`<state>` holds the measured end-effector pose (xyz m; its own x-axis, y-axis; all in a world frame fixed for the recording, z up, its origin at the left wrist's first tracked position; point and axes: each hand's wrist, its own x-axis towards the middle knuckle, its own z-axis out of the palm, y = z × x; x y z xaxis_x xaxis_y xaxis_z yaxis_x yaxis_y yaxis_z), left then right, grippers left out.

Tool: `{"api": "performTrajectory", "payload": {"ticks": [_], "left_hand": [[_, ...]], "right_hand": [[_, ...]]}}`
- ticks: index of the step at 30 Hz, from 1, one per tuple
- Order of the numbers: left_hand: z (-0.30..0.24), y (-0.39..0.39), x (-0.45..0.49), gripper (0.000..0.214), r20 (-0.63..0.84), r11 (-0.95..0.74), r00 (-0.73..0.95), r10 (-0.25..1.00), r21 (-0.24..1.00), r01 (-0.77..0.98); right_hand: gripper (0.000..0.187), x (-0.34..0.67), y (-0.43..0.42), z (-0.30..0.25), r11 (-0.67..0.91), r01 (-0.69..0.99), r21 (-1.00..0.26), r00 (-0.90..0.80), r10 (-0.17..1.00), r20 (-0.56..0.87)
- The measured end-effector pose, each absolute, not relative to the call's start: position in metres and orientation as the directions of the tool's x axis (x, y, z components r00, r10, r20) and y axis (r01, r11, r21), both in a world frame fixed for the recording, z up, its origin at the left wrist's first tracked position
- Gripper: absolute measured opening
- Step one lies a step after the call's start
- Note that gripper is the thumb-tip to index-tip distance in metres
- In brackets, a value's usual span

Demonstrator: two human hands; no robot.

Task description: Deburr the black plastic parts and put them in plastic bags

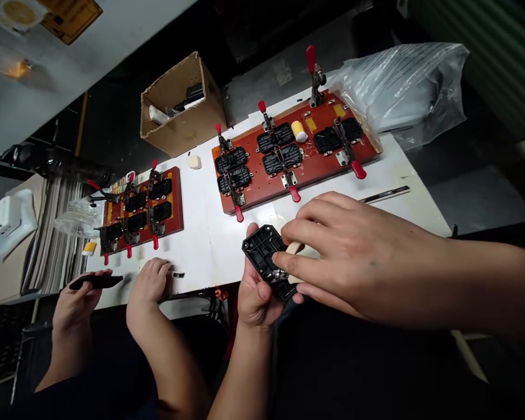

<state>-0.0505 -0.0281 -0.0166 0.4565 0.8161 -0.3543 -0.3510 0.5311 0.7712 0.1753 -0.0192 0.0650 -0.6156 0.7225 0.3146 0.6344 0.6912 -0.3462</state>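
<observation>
My left hand (pixel 256 300) grips a black plastic housing (pixel 261 252) from below and the side, its ribbed inner face turned up. My right hand (pixel 350 259) is closed over the housing's right part. Between its fingers shows a cream-coloured pad (pixel 294 275), pressed close against the housing; its full shape is hidden by the fingers. Beyond the hands lies a reddish-brown fixture board (pixel 256 195) with red-handled toggle clamps. Several black plastic parts (pixel 282 158) sit on it, and a yellow-and-white roll (pixel 298 132) stands among them.
A second clamp board (pixel 177 201) lies left, before a co-worker's hands (pixel 146 283), one holding a flat black part (pixel 97 282). Behind are a cardboard box (pixel 179 125) and a clear plastic bag (pixel 406 87). A small white block (pixel 194 161) and a dark strip (pixel 387 194) lie on the table.
</observation>
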Motion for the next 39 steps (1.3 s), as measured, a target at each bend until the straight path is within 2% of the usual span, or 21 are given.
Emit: {"api": "performTrajectory", "payload": {"ticks": [7, 13, 18, 20, 22, 25, 28, 31, 34, 37, 39], "left_hand": [[-0.027, -0.033, -0.053, 0.112, -0.389, 0.587, 0.483, 0.784, 0.718, -0.373], [-0.029, -0.039, -0.052, 0.1, -0.39, 0.6, 0.487, 0.782, 0.684, -0.415], [-0.022, -0.026, -0.056, 0.079, -0.372, 0.5, 0.335, 0.866, 0.677, -0.54], [-0.021, -0.018, -0.061, 0.068, -0.425, 0.513, 0.29, 0.857, 0.665, -0.543], [-0.02, -0.014, -0.062, 0.063, -0.492, 0.566, 0.286, 0.822, 0.649, -0.509], [-0.016, -0.018, -0.051, 0.069, -0.543, 0.658, 0.372, 0.753, 0.624, -0.421], [-0.01, -0.029, -0.036, 0.082, -0.493, 0.694, 0.501, 0.711, 0.608, -0.387], [-0.008, -0.035, -0.03, 0.097, -0.375, 0.676, 0.594, 0.712, 0.594, -0.435], [-0.006, -0.037, -0.031, 0.102, -0.318, 0.654, 0.607, 0.729, 0.587, -0.477], [-0.003, -0.033, -0.035, 0.099, -0.31, 0.631, 0.588, 0.747, 0.611, -0.479], [0.001, -0.024, -0.038, 0.096, -0.314, 0.579, 0.54, 0.781, 0.688, -0.438]], "right_hand": [[0.016, 0.173, -0.019, 0.068, 0.647, 0.687, -0.33, -0.576, 0.762, 0.296], [0.024, 0.176, -0.011, 0.066, 0.68, 0.615, -0.399, -0.624, 0.729, 0.281], [0.023, 0.204, -0.026, 0.042, 0.691, 0.605, -0.395, -0.607, 0.722, 0.333], [0.031, 0.234, -0.031, 0.022, 0.614, 0.674, -0.412, -0.543, 0.789, 0.287], [0.037, 0.276, -0.03, -0.002, 0.454, 0.803, -0.387, -0.413, 0.891, 0.187], [0.04, 0.339, -0.018, -0.039, 0.213, 0.936, -0.282, -0.205, 0.977, 0.058], [0.04, 0.372, -0.007, -0.064, 0.131, 0.965, -0.228, -0.129, 0.991, 0.021], [0.043, 0.366, -0.01, -0.072, 0.151, 0.961, -0.233, -0.129, 0.986, 0.108], [0.039, 0.343, -0.021, -0.075, 0.237, 0.936, -0.259, -0.19, 0.963, 0.192], [0.034, 0.322, -0.031, -0.085, 0.303, 0.9, -0.314, -0.288, 0.953, 0.094], [0.035, 0.313, -0.036, -0.088, 0.288, 0.876, -0.387, -0.293, 0.955, 0.048]]}}
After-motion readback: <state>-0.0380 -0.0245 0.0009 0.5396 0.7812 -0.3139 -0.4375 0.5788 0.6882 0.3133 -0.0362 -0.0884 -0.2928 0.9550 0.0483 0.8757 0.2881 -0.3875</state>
